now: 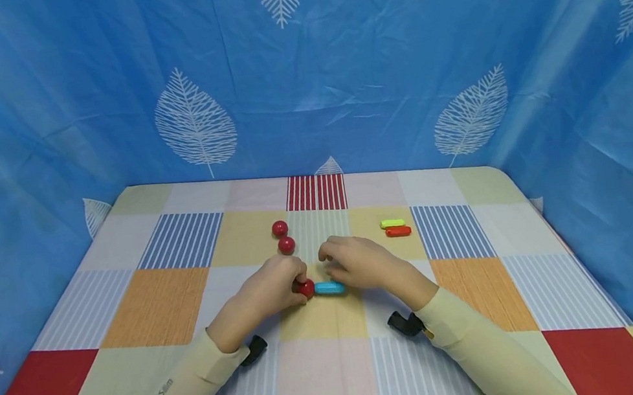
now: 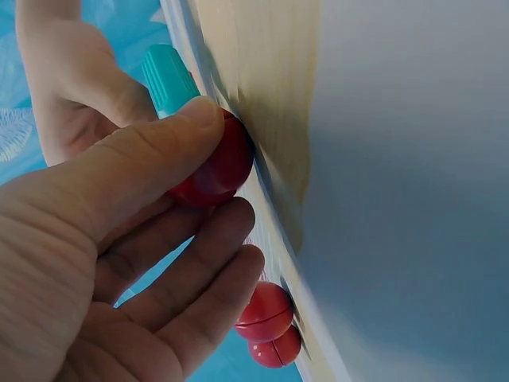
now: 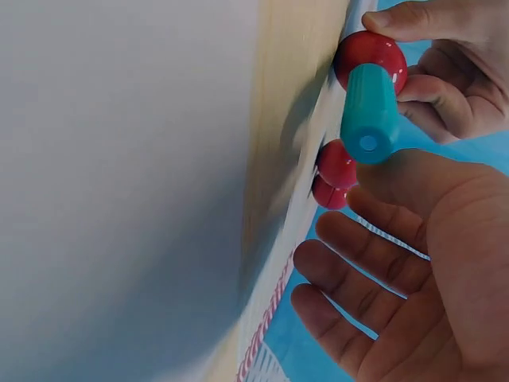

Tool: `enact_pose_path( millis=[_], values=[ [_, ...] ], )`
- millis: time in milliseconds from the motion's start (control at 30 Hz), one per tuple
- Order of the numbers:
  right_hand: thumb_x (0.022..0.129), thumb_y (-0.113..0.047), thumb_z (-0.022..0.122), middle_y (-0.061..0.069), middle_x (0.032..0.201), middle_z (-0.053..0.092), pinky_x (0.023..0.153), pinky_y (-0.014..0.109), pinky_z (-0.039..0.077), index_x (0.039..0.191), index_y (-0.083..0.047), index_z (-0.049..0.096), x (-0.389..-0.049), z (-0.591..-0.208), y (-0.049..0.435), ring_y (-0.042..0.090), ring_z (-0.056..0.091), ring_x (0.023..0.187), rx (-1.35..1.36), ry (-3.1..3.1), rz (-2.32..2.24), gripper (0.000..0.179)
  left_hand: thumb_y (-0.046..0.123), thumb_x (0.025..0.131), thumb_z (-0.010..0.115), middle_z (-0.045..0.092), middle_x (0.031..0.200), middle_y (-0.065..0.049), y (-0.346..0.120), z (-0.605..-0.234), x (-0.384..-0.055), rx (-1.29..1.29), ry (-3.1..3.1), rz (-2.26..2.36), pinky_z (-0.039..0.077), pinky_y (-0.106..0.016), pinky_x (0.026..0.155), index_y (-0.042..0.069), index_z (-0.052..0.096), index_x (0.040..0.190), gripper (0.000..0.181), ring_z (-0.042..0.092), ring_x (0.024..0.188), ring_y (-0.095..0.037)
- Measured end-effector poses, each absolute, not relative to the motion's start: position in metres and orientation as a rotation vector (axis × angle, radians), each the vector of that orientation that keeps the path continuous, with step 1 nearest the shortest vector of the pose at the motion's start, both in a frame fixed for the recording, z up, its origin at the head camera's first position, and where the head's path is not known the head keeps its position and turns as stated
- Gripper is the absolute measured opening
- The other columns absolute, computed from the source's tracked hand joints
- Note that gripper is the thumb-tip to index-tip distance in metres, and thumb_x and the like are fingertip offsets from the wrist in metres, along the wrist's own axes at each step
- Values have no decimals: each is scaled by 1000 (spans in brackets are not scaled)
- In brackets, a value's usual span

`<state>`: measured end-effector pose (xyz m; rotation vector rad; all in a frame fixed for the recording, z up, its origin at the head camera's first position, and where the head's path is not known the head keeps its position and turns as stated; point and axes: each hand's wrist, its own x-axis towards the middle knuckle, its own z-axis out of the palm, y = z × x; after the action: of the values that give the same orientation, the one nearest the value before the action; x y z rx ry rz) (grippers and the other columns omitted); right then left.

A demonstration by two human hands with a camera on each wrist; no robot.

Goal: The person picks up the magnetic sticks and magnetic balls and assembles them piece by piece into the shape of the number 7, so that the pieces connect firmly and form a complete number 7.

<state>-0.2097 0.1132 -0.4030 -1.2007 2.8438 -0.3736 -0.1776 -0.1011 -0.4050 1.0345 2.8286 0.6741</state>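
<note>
My left hand [image 1: 270, 286] pinches a shiny red ball [image 1: 306, 288] between thumb and fingers, near the middle of the table. A blue-teal ribbed handle [image 1: 329, 288] sticks out of the ball toward the right, its round end showing in the right wrist view. Beside that handle is my right hand [image 1: 361, 261], with fingers spread loosely and apart from it. The right thumb [image 3: 398, 179] lies close against the handle's end; whether it touches, I cannot tell. Farther back are two more red balls, one [image 1: 286, 245] nearer me and another [image 1: 280, 229] behind it.
A yellow-green handle [image 1: 392, 223] and a red-orange handle [image 1: 398, 231] lie side by side at the back right. The patchwork tablecloth [image 1: 325, 379] covers the table. Blue curtains [image 1: 339, 90] with white leaf prints hang behind and at both sides.
</note>
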Motion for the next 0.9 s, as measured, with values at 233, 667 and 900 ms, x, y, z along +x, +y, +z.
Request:
enact_pose_path(
  millis=[233, 667, 900],
  values=[
    [90, -17, 66, 0, 111, 61, 85, 29, 49, 119, -11, 63, -223, -405, 104, 10, 58, 96, -1250, 2842, -329, 30, 11, 68, 90, 53, 64, 6, -104, -406, -179, 1066, 2825, 712, 39, -22, 54, 11, 55, 65, 35, 43, 60, -7],
    [90, -21, 71, 1, 126, 56, 96, 31, 45, 132, -14, 56, -244, -397, 75, 15, 55, 115, -1314, 2850, -257, 46, 11, 66, 90, 55, 65, 7, -107, -407, -182, 1090, 2814, 784, 42, -22, 55, 12, 58, 64, 33, 45, 60, -6],
    [89, -20, 71, 0, 129, 54, 98, 30, 44, 131, -15, 56, -252, -399, 65, 14, 53, 118, -1338, 2819, -258, 45, 12, 67, 90, 46, 61, 10, -107, -406, -182, 1074, 2810, 753, 37, -22, 54, 13, 58, 61, 33, 39, 59, -5]
  ],
)
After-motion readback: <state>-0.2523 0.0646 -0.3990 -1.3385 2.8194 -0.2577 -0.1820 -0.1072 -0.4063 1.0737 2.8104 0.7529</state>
